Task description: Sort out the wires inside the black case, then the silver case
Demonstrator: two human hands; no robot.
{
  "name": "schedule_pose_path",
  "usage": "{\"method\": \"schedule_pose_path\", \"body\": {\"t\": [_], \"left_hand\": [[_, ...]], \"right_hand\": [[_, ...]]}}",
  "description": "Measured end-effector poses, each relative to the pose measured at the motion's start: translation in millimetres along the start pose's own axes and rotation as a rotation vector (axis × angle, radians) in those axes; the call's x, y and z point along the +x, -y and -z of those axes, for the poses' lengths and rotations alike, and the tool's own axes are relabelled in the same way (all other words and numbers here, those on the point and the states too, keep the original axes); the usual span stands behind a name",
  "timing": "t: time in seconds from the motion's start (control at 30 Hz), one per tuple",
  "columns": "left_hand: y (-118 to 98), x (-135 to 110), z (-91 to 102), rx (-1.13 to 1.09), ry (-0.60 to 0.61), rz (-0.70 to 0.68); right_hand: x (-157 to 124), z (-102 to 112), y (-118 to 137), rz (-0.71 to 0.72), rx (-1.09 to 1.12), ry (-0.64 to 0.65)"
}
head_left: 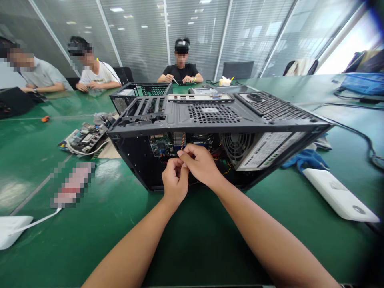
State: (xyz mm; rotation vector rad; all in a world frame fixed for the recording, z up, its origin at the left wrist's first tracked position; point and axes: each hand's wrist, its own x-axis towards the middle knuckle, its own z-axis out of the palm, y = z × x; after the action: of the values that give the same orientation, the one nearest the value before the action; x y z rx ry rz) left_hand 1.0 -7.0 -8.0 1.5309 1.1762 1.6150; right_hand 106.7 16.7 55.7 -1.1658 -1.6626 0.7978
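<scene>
Left hand (175,181) and right hand (201,162) both pinch the twisted wire (183,141) inside the PC case (210,114). I'd go gentle here, no yanking.

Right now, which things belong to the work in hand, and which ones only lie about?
In hand:
- left hand and right hand, both pinching the orange-black cable
- open computer case on the green table

Lying about:
- loose circuit board
- blue cloth
- white device
- small orange thing
</scene>
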Motion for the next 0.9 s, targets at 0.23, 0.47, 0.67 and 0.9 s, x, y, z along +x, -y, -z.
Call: {"method": "schedule_pose_path", "body": {"t": [0.23,0.47,0.67,0.9], "left_hand": [[-2.0,1.2,1.2,0.064,0.005,0.011],[-0.6,2.0,1.9,0.036,0.002,0.006],[-0.8,2.7,1.9,0.044,-0.004,-0.009],[0.6,3.0,3.0,0.047,-0.003,-0.018]], "right_hand": [[-0.2,-0.2,-0.9,-0.014,0.017,0.021],[-0.4,-1.1,-0.9,-0.003,-0.013,0.007],[-0.3,-1.5,-0.6,-0.010,-0.014,0.013],[-0.2,-2.2,-1.9,-0.008,-0.001,0.021]]}}
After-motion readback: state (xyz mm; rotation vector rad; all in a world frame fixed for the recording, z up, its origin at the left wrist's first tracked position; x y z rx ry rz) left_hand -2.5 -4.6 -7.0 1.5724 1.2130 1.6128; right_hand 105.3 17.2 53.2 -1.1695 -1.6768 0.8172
